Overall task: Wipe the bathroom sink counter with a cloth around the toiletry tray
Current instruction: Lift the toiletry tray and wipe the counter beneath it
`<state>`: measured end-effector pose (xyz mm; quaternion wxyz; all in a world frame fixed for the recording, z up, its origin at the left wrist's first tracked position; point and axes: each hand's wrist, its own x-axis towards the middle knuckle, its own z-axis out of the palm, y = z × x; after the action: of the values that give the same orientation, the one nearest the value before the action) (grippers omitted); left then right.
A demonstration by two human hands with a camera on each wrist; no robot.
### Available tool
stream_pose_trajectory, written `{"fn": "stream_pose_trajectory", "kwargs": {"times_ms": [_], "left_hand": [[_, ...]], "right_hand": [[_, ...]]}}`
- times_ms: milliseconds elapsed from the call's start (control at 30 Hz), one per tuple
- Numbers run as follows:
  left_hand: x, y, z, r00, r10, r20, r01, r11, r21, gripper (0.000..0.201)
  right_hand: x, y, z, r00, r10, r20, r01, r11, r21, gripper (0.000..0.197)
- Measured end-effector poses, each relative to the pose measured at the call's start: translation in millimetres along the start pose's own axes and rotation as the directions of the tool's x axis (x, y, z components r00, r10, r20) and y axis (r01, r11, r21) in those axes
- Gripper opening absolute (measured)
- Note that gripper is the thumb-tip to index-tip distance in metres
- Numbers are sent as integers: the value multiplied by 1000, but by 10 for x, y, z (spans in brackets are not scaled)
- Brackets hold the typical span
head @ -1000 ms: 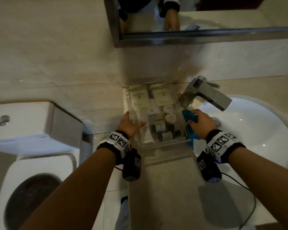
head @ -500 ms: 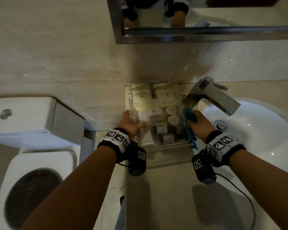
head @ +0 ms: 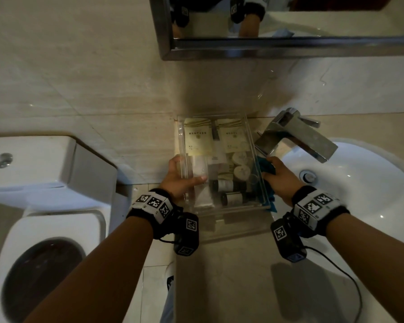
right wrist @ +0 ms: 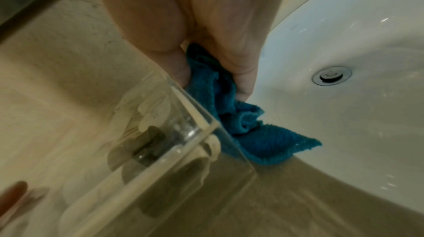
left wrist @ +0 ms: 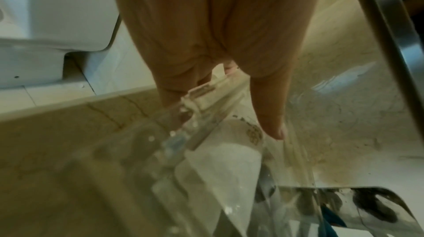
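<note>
Head view: the clear toiletry tray [head: 219,169] sits at the back of the counter [head: 231,276], pushed up near the wall, and it has moved farther back than it was a second ago, leaving a wider bare strip of counter in front. The left hand [head: 180,178] grips the tray's left wall, thumb inside, fingers outside. The right hand [head: 280,180] pinches the right wall with the blue cloth [head: 266,169] bunched in the same grip, a loose tail hanging by the tray's near corner. Inside lie sachets and small dark bottles [head: 229,192]. Just right stand the faucet [head: 294,138] and the white sink [head: 359,194]; a toilet [head: 44,183] lies left. It looks like the tray is being repositioned, so wiping of the freed surface likely comes next.
</note>
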<state>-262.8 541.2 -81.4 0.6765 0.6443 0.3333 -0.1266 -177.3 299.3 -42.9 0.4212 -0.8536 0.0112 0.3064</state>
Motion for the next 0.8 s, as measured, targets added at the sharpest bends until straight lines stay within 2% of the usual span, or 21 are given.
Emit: {"fn": "stream_pose_trajectory", "kwargs": {"times_ms": [233,433,567,700,800], "left_hand": [[-117,4,-47,994,61,94,-46,987,-151,90],[-276,22,-94,993,59,101,-37,978,-206,93],[-423,33,-161,987,57,151,-28,982,-184,113],[-578,61,-248,982,81,173,-42,975,-218,121],[-719,82,-320,981,113,156,-69,962,-266,103]], "right_hand": [[-113,15,16,1000,21,6,-22,990,142,27],[-263,-12,74,1000,18,0,-17,984,175,29],[-364,-50,102,1000,14,1,-14,981,192,32],[-450,-131,133,1000,-8,-12,10,983,182,36],[-511,-240,167,999,-48,-17,50,989,142,34]]}}
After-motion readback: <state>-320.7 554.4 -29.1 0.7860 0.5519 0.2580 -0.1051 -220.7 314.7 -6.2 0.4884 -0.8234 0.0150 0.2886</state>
